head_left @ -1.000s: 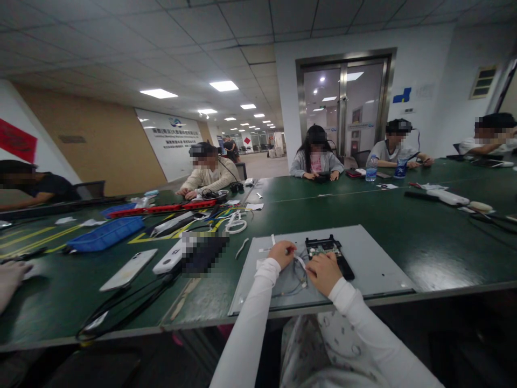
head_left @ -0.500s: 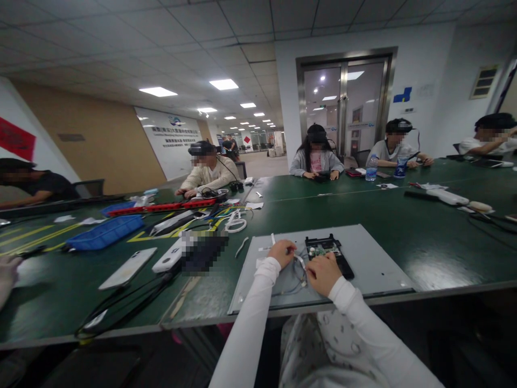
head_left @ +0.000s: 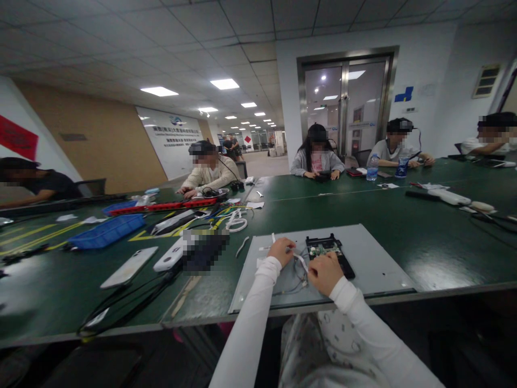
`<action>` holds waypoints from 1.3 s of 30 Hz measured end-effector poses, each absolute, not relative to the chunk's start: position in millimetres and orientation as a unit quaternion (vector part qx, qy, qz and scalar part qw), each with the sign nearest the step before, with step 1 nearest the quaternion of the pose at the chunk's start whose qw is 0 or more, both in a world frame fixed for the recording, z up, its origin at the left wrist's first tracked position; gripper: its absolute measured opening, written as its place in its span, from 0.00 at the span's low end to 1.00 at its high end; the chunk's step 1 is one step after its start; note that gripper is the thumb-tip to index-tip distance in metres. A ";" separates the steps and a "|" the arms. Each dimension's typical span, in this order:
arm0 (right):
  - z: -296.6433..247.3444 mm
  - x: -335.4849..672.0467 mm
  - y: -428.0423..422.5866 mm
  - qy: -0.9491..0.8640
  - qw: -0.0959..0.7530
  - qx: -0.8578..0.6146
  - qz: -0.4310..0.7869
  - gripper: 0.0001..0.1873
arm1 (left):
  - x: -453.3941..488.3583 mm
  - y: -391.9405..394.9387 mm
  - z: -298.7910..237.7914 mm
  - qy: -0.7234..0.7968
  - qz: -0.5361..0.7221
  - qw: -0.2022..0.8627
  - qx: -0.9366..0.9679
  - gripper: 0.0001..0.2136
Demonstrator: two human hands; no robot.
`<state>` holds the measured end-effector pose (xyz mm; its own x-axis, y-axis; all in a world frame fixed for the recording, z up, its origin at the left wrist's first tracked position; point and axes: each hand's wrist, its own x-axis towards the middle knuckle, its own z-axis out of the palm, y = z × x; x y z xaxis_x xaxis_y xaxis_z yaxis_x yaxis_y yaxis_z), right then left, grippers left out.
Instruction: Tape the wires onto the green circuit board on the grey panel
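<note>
A white flat cable (head_left: 299, 261) runs between my two hands, above a large grey panel (head_left: 375, 264). My left hand (head_left: 281, 252) is closed, pinching the cable's far part; a small grey tip shows at its fingers. My right hand (head_left: 325, 274) is closed at the near end of the cable, its fingertips partly hidden by the hand itself. Just beyond and beside my right hand lies a black device housing (head_left: 346, 268) with an exposed green circuit board (head_left: 323, 250). Thin loose wires (head_left: 288, 290) lie on the panel below the cable.
Left of the panel are a white phone (head_left: 129, 267), a white power bank (head_left: 168, 258), black cables (head_left: 133, 302) and a blue tray (head_left: 107, 231). Red power strips (head_left: 161, 206) lie further back. Several people sit around the green table (head_left: 448, 248); a water bottle (head_left: 372, 168) stands opposite.
My hands keep nearly the same pose on the cable, with my right hand shifted very slightly. Another person's hand at the left edge has gone out of view.
</note>
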<state>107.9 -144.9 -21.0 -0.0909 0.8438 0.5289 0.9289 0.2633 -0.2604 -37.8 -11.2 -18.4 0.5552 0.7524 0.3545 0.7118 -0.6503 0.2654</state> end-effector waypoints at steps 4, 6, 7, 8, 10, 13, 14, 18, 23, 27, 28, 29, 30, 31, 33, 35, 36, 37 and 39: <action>-20.7 111.2 -144.4 -0.699 0.379 -0.603 -0.067 0.07 | -41.4 -11.1 -13.2 0.488 0.241 0.032 0.838 0.11; -20.3 113.2 -144.1 -0.672 0.425 -0.603 -0.061 0.07 | -47.2 -9.0 -10.3 0.542 0.259 0.024 0.800 0.12; -20.2 114.1 -144.1 -0.662 0.445 -0.601 -0.057 0.07 | -50.9 -7.5 -9.1 0.570 0.266 0.022 0.777 0.12; -20.1 114.8 -144.1 -0.655 0.460 -0.597 -0.054 0.07 | -54.9 -5.9 -8.0 0.598 0.272 0.022 0.754 0.12; -20.1 115.6 -144.5 -0.649 0.479 -0.589 -0.049 0.08 | -62.8 -2.7 -6.7 0.649 0.279 0.028 0.708 0.11; -19.8 115.8 -145.6 -0.646 0.490 -0.583 -0.044 0.08 | -70.7 0.4 -6.4 0.698 0.278 0.043 0.659 0.11; -19.5 115.7 -146.0 -0.647 0.491 -0.583 -0.042 0.08 | -71.9 0.8 -6.5 0.707 0.277 0.049 0.650 0.11; -18.2 115.2 -146.5 -0.648 0.486 -0.586 -0.032 0.08 | -72.0 -0.1 -6.7 0.720 0.267 0.068 0.637 0.10; -18.6 114.6 -145.7 -0.652 0.479 -0.588 -0.027 0.09 | -68.0 -1.5 -6.7 0.719 0.257 0.084 0.641 0.10; -18.8 114.8 -145.9 -0.655 0.472 -0.589 -0.026 0.09 | -64.2 -2.5 -7.7 0.710 0.256 0.098 0.648 0.10; -18.7 114.8 -146.0 -0.656 0.470 -0.590 -0.027 0.09 | -63.4 -2.9 -7.8 0.708 0.256 0.101 0.650 0.10; -18.4 114.9 -146.2 -0.657 0.468 -0.591 -0.028 0.09 | -62.8 -3.2 -7.8 0.706 0.257 0.103 0.651 0.10; -18.2 115.0 -146.4 -0.657 0.466 -0.592 -0.030 0.09 | -62.3 -3.6 -7.7 0.705 0.258 0.105 0.653 0.10; -18.0 115.1 -146.5 -0.657 0.465 -0.592 -0.030 0.09 | -61.9 -4.0 -7.5 0.703 0.259 0.107 0.654 0.10; -17.9 115.2 -146.5 -0.658 0.466 -0.591 -0.029 0.09 | -61.1 -4.5 -7.0 0.698 0.264 0.108 0.656 0.11; -18.1 115.1 -146.2 -0.657 0.469 -0.589 -0.027 0.09 | -60.6 -4.8 -6.6 0.693 0.269 0.108 0.660 0.11; -18.3 115.1 -146.0 -0.657 0.471 -0.588 -0.026 0.09 | -60.3 -4.9 -6.6 0.690 0.271 0.109 0.662 0.11; -18.4 115.0 -145.9 -0.657 0.472 -0.588 -0.025 0.09 | -60.1 -4.9 -6.6 0.689 0.272 0.110 0.663 0.11; -18.7 115.0 -145.8 -0.657 0.472 -0.587 -0.024 0.09 | -59.7 -4.7 -7.0 0.688 0.270 0.114 0.664 0.11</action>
<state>115.0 -145.8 -18.7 0.1347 0.7490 0.6487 0.7942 0.3099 -0.5227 -59.7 -4.7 -7.0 -0.0918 0.9749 0.2027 0.8518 -0.0286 0.5231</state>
